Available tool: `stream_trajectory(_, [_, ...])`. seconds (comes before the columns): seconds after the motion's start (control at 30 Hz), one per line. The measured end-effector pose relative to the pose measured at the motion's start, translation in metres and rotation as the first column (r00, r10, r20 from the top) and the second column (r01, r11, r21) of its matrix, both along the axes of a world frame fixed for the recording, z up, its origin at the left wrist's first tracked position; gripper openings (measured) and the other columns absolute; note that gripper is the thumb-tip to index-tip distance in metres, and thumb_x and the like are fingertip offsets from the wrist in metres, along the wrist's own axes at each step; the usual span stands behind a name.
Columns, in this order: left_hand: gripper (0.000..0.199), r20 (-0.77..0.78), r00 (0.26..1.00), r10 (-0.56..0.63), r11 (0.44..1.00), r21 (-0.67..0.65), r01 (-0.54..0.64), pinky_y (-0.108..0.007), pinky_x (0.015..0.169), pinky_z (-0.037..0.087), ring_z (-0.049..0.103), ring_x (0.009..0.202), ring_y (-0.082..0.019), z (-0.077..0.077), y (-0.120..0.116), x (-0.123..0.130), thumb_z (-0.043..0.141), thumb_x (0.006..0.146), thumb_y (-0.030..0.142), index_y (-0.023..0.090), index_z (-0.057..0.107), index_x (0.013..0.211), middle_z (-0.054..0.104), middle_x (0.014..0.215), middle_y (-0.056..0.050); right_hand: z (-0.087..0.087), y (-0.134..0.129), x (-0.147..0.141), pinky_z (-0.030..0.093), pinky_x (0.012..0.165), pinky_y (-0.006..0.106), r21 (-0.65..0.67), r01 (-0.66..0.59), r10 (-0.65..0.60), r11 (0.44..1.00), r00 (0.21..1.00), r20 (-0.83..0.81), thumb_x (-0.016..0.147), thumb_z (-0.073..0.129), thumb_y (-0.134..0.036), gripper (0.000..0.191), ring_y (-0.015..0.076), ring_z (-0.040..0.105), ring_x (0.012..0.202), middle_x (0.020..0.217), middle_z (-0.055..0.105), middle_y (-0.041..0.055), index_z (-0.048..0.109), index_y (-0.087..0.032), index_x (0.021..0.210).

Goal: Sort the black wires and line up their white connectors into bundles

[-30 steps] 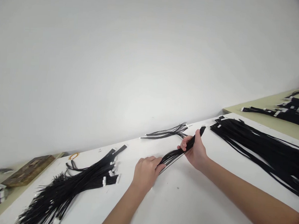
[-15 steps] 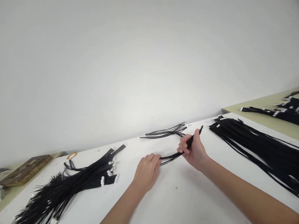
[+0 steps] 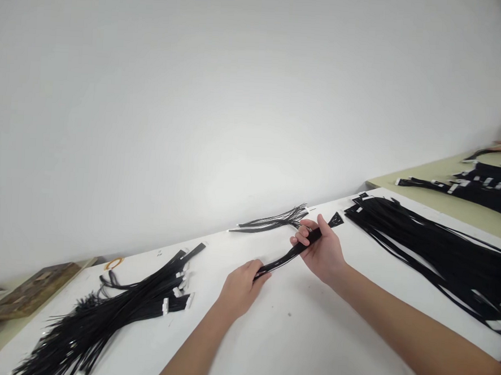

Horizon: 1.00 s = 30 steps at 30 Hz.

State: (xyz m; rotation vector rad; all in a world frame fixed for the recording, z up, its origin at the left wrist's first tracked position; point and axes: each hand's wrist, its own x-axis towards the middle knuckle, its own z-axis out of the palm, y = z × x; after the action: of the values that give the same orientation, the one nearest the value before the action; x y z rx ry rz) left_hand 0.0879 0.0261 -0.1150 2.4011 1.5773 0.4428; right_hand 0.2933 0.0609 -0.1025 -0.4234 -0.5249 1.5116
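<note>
A slim bundle of black wires [image 3: 286, 259] is held in two bare hands at the middle of a white tabletop [image 3: 287, 348]. The wires are stretched slantwise between the hands, from near left to far right. By the left hand [image 3: 240, 286], the near end of the bundle is pinched between thumb and bent fingers; the tip is hidden inside the grasp. By the right hand [image 3: 320, 251], the far part is gripped loosely, with the fingers curled across the wires and the thumb raised beside them. Past the right hand, the free end is spread into a small fan

On the far side, a sparse bunch of thin black wires [image 3: 269, 222] is laid near the white wall [image 3: 239, 96]. To the left, a thick heap of black cables [image 3: 128, 310] is seen, tipped in places with white connectors [image 3: 165, 306]; an orange ring [image 3: 113, 263] is set at the far left. To the right, a long pile of black cables [image 3: 426, 232] is spread out. Beyond it, more black cables [image 3: 494, 185] are laid on a pale green table [image 3: 429, 173]
</note>
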Motion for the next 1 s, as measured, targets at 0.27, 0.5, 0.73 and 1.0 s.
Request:
stream_trajectory(0.27, [0.028,0.016,1.0,-0.026,1.0,-0.013,0.026,-0.026,0.06,0.034,0.049,0.065,-0.015,0.004,0.002,-0.004,0.024,0.093,0.036,0.022,0.042,0.078,0.054,0.075,0.0,0.006,0.003,0.021,0.049,0.074,0.038,0.341,-0.094,-0.083,0.935,0.879,0.469,0.082,0.05,-0.046,0.03,0.0192,0.055,0.08,0.079,0.057,0.0054,0.065,-0.021,0.079])
stream_trajectory(0.5, [0.027,-0.029,0.997,-0.067,0.996,-0.053,0.066,-0.025,0.052,0.026,0.042,0.052,-0.014,0.008,0.001,-0.006,0.026,0.092,0.038,0.022,0.039,0.073,0.046,0.06,0.002,0.001,-0.005,0.008,0.043,0.065,0.031,0.438,-0.18,-0.239,0.881,0.63,0.739,0.077,0.062,-0.038,0.022,0.0161,0.053,0.068,0.066,0.057,0.0025,0.067,-0.019,0.066])
stream_trajectory(0.73, [0.035,-0.084,0.993,-0.08,0.995,-0.07,0.074,-0.025,0.05,0.024,0.041,0.05,-0.014,0.009,0.001,-0.007,0.026,0.091,0.045,0.022,0.039,0.069,0.042,0.056,0.002,-0.003,-0.004,0.008,0.036,0.053,0.026,0.533,-0.136,-0.45,0.835,0.388,0.804,0.082,0.056,-0.038,0.035,0.0118,0.044,0.054,0.054,0.049,-0.001,0.055,-0.019,0.053])
stream_trajectory(1.0, [0.043,-0.177,0.983,-0.04,0.998,-0.058,0.03,-0.025,0.05,0.022,0.044,0.051,-0.014,0.007,0.002,-0.005,0.019,0.092,0.048,0.021,0.045,0.071,0.048,0.059,0.001,-0.009,-0.001,0.011,0.034,0.055,0.024,0.658,-0.22,-0.645,0.721,0.137,0.752,0.089,0.046,-0.039,0.032,0.011,0.048,0.056,0.063,0.056,0.0019,0.064,-0.02,0.071])
